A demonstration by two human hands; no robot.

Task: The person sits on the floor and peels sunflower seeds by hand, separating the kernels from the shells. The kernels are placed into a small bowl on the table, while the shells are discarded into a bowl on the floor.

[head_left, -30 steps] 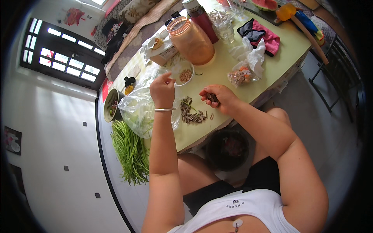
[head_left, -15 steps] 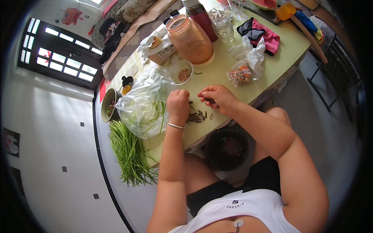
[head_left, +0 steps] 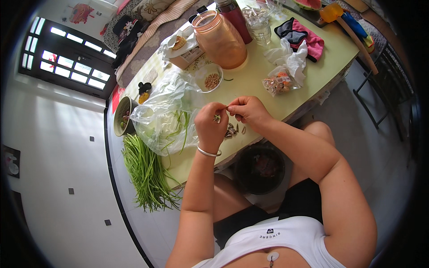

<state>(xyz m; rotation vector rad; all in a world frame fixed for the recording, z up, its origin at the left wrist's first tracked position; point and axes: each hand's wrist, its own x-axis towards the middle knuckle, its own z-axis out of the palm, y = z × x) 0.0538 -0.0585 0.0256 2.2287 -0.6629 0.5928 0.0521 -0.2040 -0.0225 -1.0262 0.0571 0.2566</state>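
Above the near part of the table, my left hand (head_left: pixel 212 123) and my right hand (head_left: pixel 250 110) meet at the fingertips. Both are closed in a pinch; what lies between the tips is tiny and mostly hidden, seemingly a dark seed in the right fingers. A small pile of dark, long seeds (head_left: pixel 231 131), like sunflower seeds in their shells, lies just below my hands and is partly covered by the left one. Beyond them stands a white bowl (head_left: pixel 219 83) with pale brown kernels (head_left: pixel 212 81) in it.
Left of my hands lie a clear plastic bag (head_left: pixel 156 116) and long green stalks (head_left: pixel 145 174) overhanging the table edge. An orange jar (head_left: pixel 221 42) and a dark red flask (head_left: pixel 235 22) stand behind. A snack packet (head_left: pixel 279 83) lies right. Below sits a black bin (head_left: pixel 259 169).
My left hand has turned and moved right, so its fingertips now touch those of my right hand. Earlier the two were apart, with dark seeds showing in the right fingers.
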